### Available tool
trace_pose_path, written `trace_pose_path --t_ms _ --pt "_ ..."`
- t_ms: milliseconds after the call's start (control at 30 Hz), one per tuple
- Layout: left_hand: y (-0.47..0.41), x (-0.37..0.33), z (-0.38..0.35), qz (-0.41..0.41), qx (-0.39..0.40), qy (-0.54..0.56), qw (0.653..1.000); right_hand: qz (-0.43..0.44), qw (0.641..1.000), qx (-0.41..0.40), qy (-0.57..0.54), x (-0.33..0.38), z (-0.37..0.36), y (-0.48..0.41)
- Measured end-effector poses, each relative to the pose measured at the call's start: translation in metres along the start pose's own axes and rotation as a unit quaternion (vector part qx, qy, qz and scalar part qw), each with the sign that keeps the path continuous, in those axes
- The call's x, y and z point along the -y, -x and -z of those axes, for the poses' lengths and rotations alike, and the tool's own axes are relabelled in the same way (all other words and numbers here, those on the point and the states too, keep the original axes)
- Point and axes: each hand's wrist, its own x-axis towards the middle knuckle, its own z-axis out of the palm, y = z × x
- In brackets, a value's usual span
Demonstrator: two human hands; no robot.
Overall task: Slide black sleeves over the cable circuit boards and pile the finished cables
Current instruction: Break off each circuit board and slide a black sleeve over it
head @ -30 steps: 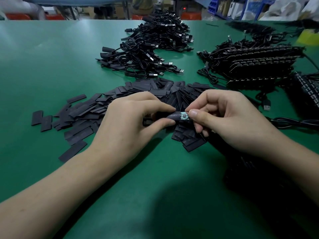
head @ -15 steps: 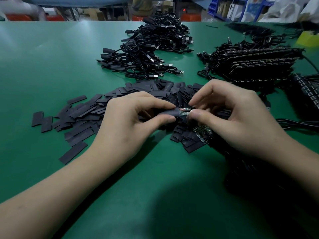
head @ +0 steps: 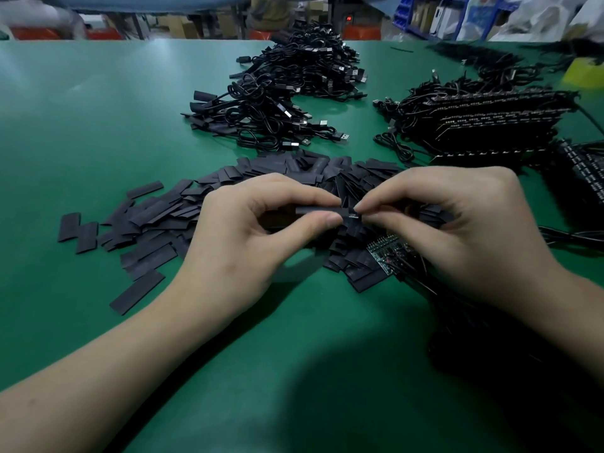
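Whereas a green stretch of circuit board was exposed between the hands a second ago, none is now seen: the black sleeve (head: 318,210) has been drawn rightward over it, and the gap between the fingertips has been all but closed. It is judged that the sleeving of this cable is nearly complete, with only final seating and transfer to the pile of finished cables (head: 261,112) outstanding.

The sleeve is held just above the heap of loose sleeves (head: 157,217), near the middle of the green worktop (head: 98,109). Its long axis is laid left to right, roughly level, with its right end presented to the right hand (head: 457,230).

The sleeve is pinched between thumb and forefinger of the left hand (head: 248,230). Its right end is pinched by the right hand; whether board or cable is gripped there cannot be told.

A bare circuit board (head: 382,256) is noted just below the right hand.
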Motion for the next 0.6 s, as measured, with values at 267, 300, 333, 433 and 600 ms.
trace_pose_path --t_ms 267,300,333,433,600 --pt "-0.0003 0.0024 -0.0026 0.072 0.033 0.036 0.996 0.014 0.999 0.016 0.025 -0.0016 -0.0026 0.0021" --pt "-0.0007 0.0026 -0.0022 0.067 0.038 0.015 0.997 0.02 0.999 0.019 0.03 -0.0013 -0.0027 0.0022" --pt "-0.0009 0.0033 -0.0022 0.065 0.042 0.003 0.997 0.026 0.999 0.02 0.034 -0.0009 -0.0029 0.0022" --pt "-0.0007 0.0054 -0.0033 0.078 0.044 0.027 0.996 0.034 0.999 0.015 0.032 0.0002 -0.0034 0.002" --pt "0.0009 0.0062 -0.0066 0.089 0.035 0.074 0.993 0.032 0.999 0.01 0.021 0.0009 -0.0035 0.0012"
